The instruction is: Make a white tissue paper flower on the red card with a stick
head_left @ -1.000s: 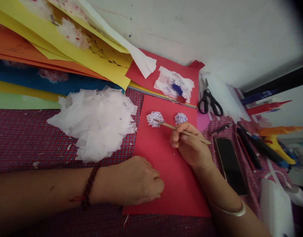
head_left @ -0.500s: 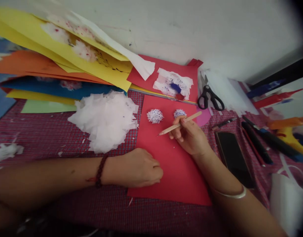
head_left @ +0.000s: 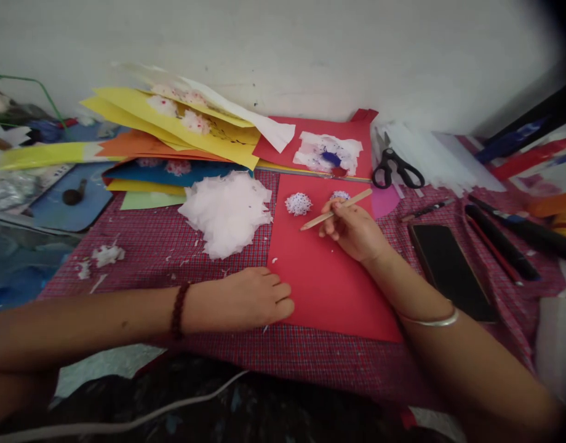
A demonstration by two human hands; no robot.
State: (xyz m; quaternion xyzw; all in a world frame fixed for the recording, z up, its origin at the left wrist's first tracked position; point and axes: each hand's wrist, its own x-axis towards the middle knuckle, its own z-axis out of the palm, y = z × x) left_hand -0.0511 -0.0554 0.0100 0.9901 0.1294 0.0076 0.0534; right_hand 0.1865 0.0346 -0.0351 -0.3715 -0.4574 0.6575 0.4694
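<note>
My right hand (head_left: 357, 232) is closed around a pale wooden pencil (head_left: 317, 220), held slanting above a red paper sheet (head_left: 338, 283). A speckled white paper puff (head_left: 298, 203) sits on the sheet, left of the pencil. A second speckled puff (head_left: 340, 194) lies behind my right hand and is partly hidden by it and the pencil. My left hand (head_left: 239, 299) rests at the sheet's left edge with its fingers curled under; whatever they may hold is hidden. Beyond it lies a heap of thin white paper pieces (head_left: 227, 212).
Black scissors (head_left: 396, 169) lie at the back right, with a phone (head_left: 451, 271) nearer me. Yellow sheets (head_left: 139, 114) are stacked at the back left. A blue-stained tissue (head_left: 329, 154) lies on red paper by the wall. Paper scraps (head_left: 108, 255) dot the checked cloth.
My left hand has shifted left on the red sheet, toward its edge. My right hand keeps the pencil over the sheet. The view has shifted, showing more of the left side.
</note>
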